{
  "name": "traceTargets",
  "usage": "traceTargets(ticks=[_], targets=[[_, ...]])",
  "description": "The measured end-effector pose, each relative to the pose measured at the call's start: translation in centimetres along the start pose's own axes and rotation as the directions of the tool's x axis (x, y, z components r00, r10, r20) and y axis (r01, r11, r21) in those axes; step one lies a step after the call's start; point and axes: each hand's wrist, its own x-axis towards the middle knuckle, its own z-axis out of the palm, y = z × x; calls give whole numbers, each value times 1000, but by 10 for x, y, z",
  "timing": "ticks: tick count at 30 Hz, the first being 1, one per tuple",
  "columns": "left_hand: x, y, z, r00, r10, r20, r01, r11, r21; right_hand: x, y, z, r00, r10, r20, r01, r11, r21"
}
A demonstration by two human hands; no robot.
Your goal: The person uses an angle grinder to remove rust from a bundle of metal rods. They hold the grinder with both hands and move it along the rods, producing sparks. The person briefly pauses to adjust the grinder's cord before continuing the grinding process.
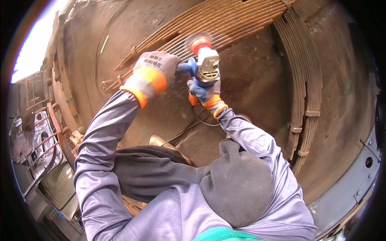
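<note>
My left hand (155, 72), in a grey glove with an orange cuff, is closed round the blue side handle (188, 67) of an angle grinder (209, 65). Behind the pale grinder head, my right hand (208, 95) wraps the body of the tool, in a grey and blue glove with orange. At the tool's front a red cup-shaped attachment (200, 43) has a blurred ring round it, as if spinning. It lies over a rusty leaf spring pack (229, 20); whether it touches is unclear. Some leaves beside the attachment look greyer and brighter.
A second leaf spring pack (303, 72) curves down the right side, with metal clips. A cable (183, 130) trails from the tool past my legs. Grey bolted steel beam (341, 205) stands at lower right; rusty metal frames (50, 132) stand at the left. Brown ground surrounds me.
</note>
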Motion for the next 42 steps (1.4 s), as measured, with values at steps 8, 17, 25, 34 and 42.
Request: traceTargets(ticks=[8,17,25,34,42], targets=[[6,-4,12,996,-24,-82,23,1000,-20,4,0,-4,986,158,46,-159,987,12],[24,-1,-7,994,44,-99,-45,999,-14,18,-13,-12,999,13,-46,-15,999,-48],[36,-9,9,980,91,-180,-93,996,-5,25,-5,-19,997,67,-43,-73,983,-167],[6,-24,18,992,38,-120,-37,999,13,-3,-11,16,993,118,-14,-118,993,-18],[14,-32,6,982,109,-157,-110,994,-1,-2,3,27,988,28,-151,-40,996,-78]])
